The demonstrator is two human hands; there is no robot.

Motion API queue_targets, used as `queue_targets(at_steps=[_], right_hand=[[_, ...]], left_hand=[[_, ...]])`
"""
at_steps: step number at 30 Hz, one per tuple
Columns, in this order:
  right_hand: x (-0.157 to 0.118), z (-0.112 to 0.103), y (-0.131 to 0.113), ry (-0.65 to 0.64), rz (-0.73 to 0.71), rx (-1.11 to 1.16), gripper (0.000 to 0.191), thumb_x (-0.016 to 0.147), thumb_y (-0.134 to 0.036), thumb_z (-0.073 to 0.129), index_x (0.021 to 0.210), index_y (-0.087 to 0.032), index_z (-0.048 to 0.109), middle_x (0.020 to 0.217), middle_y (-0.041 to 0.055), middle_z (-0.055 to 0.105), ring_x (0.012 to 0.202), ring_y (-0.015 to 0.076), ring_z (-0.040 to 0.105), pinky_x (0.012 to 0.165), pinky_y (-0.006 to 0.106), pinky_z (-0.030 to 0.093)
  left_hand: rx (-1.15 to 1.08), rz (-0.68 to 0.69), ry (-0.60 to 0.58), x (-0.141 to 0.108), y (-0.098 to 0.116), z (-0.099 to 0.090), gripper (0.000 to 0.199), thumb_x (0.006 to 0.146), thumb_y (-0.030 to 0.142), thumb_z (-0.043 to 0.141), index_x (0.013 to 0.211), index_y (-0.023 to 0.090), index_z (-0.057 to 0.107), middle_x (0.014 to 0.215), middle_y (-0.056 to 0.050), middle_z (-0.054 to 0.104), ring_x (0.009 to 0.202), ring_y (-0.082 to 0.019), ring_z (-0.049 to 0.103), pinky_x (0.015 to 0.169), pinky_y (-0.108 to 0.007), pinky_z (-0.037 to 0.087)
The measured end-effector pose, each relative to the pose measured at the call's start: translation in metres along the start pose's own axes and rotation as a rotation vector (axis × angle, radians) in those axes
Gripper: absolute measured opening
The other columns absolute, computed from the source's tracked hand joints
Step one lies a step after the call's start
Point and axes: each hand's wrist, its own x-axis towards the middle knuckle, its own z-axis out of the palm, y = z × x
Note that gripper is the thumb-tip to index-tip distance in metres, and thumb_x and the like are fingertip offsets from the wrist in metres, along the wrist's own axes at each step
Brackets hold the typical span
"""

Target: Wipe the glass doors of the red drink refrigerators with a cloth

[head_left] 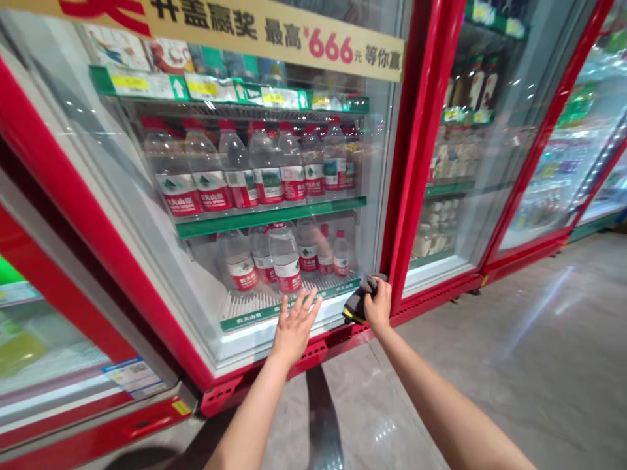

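Note:
My right hand [378, 304] is closed around a dark grey cloth [368, 286] at the lower right corner of a red-framed glass fridge door [337, 261]. A flat dark piece with a yellow edge [353, 309] shows under the cloth; what it is I cannot make out. Fingers spread, my left hand [294, 326] is at the bottom of the same door, holding nothing. Whether its fingertips touch the glass I cannot tell. Behind the glass, water bottles [284, 258] with red caps and red-and-white labels stand on the bottom shelf.
More water bottles [245, 166] fill the shelf above, under a yellow banner [274, 32] across the door. Other red-framed fridges stand to the left [44, 326] and right [455, 196]. Grey shiny floor [539, 359] runs along their base.

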Motion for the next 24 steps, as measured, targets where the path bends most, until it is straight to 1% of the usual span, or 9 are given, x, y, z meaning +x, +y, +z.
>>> queue_targets(at_steps=[3,7,9,13,15,17,20,22,24], right_hand=[[0.037,-0.014,-0.014,0.07,-0.069,-0.001,0.037,0.075,-0.017,0.053,0.11,-0.022,0.065,0.106,0.0079,0.058,0.106,0.0261,0.055,0.097,0.044,0.046],[0.088,-0.032,-0.024,0.142,-0.224,-0.033,0.049,0.077,-0.016,0.055,0.124,-0.027,0.066,0.12,0.0089,0.055,0.114,0.027,0.053,0.102,0.047,0.043],[0.089,-0.034,-0.014,0.11,-0.205,-0.053,0.054,0.078,-0.012,0.051,0.127,-0.029,0.066,0.125,0.0095,0.053,0.116,0.0266,0.052,0.103,0.047,0.043],[0.058,-0.027,0.016,0.012,-0.084,-0.068,0.05,0.076,-0.012,0.051,0.12,-0.025,0.07,0.124,0.0113,0.052,0.115,0.0276,0.051,0.101,0.049,0.045],[0.055,-0.027,0.018,0.028,-0.09,-0.064,0.046,0.077,-0.014,0.052,0.118,-0.026,0.072,0.121,0.0103,0.053,0.113,0.0272,0.052,0.1,0.049,0.045],[0.069,-0.031,0.008,0.123,-0.147,-0.041,0.047,0.08,-0.015,0.052,0.122,-0.028,0.07,0.122,0.0093,0.054,0.115,0.0264,0.053,0.101,0.048,0.045],[0.104,-0.037,-0.013,0.272,-0.293,-0.033,0.05,0.085,-0.014,0.051,0.13,-0.028,0.067,0.134,0.0103,0.054,0.124,0.0262,0.051,0.106,0.046,0.042],[0.115,-0.038,-0.019,0.296,-0.37,-0.073,0.049,0.088,-0.012,0.047,0.128,-0.029,0.068,0.14,0.0095,0.054,0.131,0.0261,0.049,0.11,0.046,0.04],[0.11,-0.036,-0.013,0.241,-0.397,-0.098,0.052,0.089,-0.008,0.044,0.129,-0.03,0.068,0.141,0.0087,0.057,0.134,0.0255,0.049,0.111,0.047,0.04]], left_hand=[[-0.018,0.006,0.001,0.007,0.004,0.002,0.077,0.081,0.014,0.062,0.154,0.026,0.041,0.165,-0.001,0.028,0.157,-0.02,-0.01,0.126,-0.054,-0.012],[-0.046,0.005,0.007,0.018,0.009,0.002,0.077,0.081,0.015,0.063,0.154,0.027,0.042,0.165,-0.001,0.029,0.157,-0.019,-0.01,0.127,-0.053,-0.011],[-0.059,-0.014,0.015,0.022,0.011,0.003,0.074,0.083,0.016,0.062,0.154,0.027,0.042,0.165,-0.001,0.028,0.157,-0.019,-0.01,0.126,-0.053,-0.011],[-0.072,-0.027,0.027,0.027,0.015,0.003,0.071,0.086,0.016,0.06,0.154,0.027,0.043,0.166,-0.001,0.027,0.157,-0.019,-0.009,0.126,-0.054,-0.011],[-0.068,-0.026,0.03,0.027,0.016,0.003,0.073,0.085,0.016,0.061,0.154,0.028,0.041,0.166,-0.001,0.026,0.157,-0.019,-0.009,0.127,-0.053,-0.01],[-0.06,-0.029,0.03,0.027,0.016,0.004,0.076,0.085,0.017,0.063,0.156,0.028,0.038,0.166,-0.001,0.027,0.157,-0.019,-0.008,0.127,-0.053,-0.01],[-0.044,-0.027,0.026,0.027,0.014,0.004,0.08,0.083,0.018,0.065,0.157,0.03,0.036,0.165,-0.001,0.028,0.157,-0.02,-0.008,0.126,-0.055,-0.011],[-0.04,-0.026,0.031,0.027,0.013,0.005,0.079,0.083,0.018,0.066,0.156,0.03,0.037,0.165,-0.001,0.029,0.157,-0.02,-0.007,0.126,-0.055,-0.011],[-0.046,-0.036,0.044,0.026,0.012,0.005,0.077,0.083,0.018,0.065,0.155,0.03,0.039,0.164,-0.001,0.03,0.157,-0.019,-0.006,0.127,-0.054,-0.01]])
